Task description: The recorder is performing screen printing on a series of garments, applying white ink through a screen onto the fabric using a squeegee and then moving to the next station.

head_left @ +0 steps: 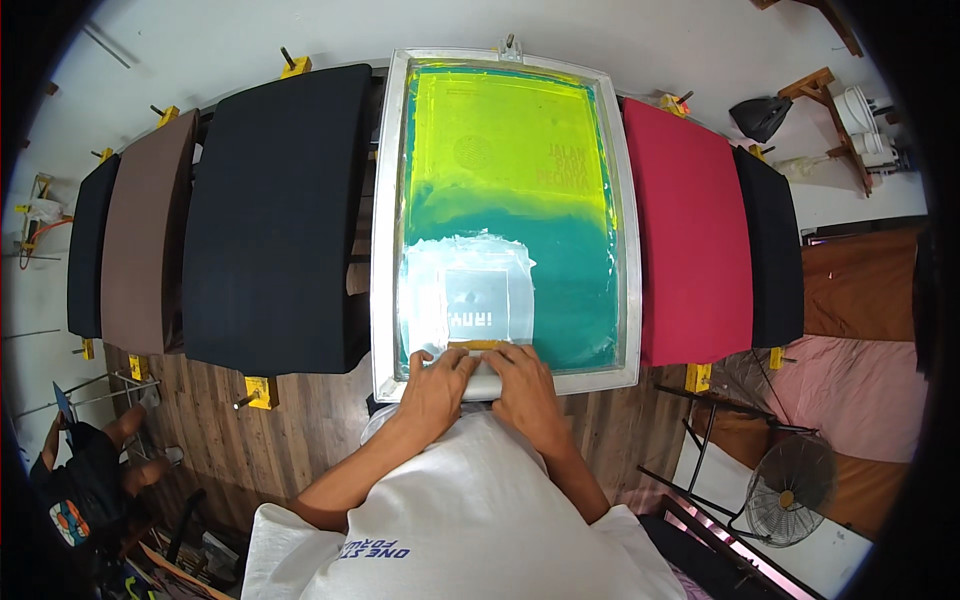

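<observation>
A screen-printing screen in a pale metal frame (628, 290) lies before me, its mesh yellow-green at the far end and teal nearer. White ink (425, 290) coats the near left part of the mesh around a pale rectangle with lettering. At the near edge of that white patch is a squeegee (475, 345), its yellowish strip showing between my hands. My left hand (435, 385) grips its left side with bent fingers. Beside it, my right hand (523, 385) grips the right side. The squeegee's lower part is hidden by my fingers.
Fabric-covered boards flank the screen: a large black one (280, 220) and a brown one (145, 235) left, a red one (690, 240) right. Yellow brackets (262, 391) jut from their ends. A standing fan (790, 490) is at lower right. Another person (90, 470) is at lower left.
</observation>
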`<state>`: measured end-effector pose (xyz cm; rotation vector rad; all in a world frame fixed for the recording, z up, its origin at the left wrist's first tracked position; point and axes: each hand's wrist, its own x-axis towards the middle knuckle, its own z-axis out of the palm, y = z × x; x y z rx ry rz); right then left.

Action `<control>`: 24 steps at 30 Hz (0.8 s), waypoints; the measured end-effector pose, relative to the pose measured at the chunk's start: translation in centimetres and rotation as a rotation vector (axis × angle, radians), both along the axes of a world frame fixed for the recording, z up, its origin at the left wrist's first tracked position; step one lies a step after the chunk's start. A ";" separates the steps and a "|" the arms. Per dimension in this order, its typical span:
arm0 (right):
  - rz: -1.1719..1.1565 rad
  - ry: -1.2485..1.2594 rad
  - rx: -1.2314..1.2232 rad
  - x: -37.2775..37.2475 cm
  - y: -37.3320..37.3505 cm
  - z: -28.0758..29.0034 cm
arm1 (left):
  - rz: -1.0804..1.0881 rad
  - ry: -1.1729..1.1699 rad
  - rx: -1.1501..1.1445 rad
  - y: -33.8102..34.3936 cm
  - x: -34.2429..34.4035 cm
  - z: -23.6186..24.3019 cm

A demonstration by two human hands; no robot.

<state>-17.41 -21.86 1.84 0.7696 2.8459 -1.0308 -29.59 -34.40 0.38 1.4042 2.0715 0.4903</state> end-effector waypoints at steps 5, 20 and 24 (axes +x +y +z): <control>0.066 -0.171 -0.042 -2.2 3.0 1.1 | -0.124 -0.049 -0.127 3.1 -3.5 2.6; 0.074 -0.075 0.087 -0.5 0.0 0.3 | 0.002 0.103 0.137 -0.7 -0.1 -0.7; 0.106 -0.102 0.064 -3.3 3.1 1.0 | 0.020 0.067 0.170 2.2 -3.1 1.0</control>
